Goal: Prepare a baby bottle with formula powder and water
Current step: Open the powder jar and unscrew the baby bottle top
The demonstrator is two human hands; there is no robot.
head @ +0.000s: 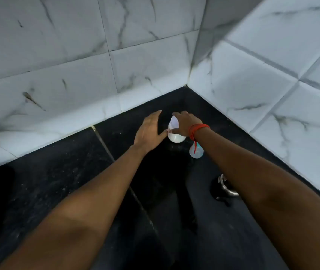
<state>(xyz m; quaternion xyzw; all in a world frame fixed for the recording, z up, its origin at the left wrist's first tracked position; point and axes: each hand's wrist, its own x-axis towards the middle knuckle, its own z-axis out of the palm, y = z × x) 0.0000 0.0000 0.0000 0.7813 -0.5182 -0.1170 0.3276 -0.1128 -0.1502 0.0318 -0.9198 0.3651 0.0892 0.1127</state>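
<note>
While both arms are reaching toward the far corner of the black countertop (58,191), I'm seeing the baby bottle (175,136) standing there, near the tiled wall (58,75), with white liquid sitting in its lower part. My right hand (186,123) is coming down over the bottle's top, fingers curled around the upper section and touching it; whether they are actually squeezing or just resting there, I cannot tell, since the hand is covering the neck. My left hand (149,129) is hovering just left of the bottle, fingers spread and flat, thumb tip looking like it is brushing the bottle's side, holding nothing. A red thread bracelet (198,129) is wrapping the right wrist. A second clear plastic piece (195,152), maybe a cap or another small bottle, is sitting just near-right of the main one, partly hidden under the wrist. A metal vessel (226,187) is peeking out further near, under the right forearm. Handling guess: the bottle is looking like light, thin plastic, stiff enough to grip but smooth and probably slippery if wet, with the liquid keeping the weight low. I'm judging the best hold as around the lower body with the left hand while the right is working the top. Tipping or spilling on the hard counter is looking like the main risk.
</note>
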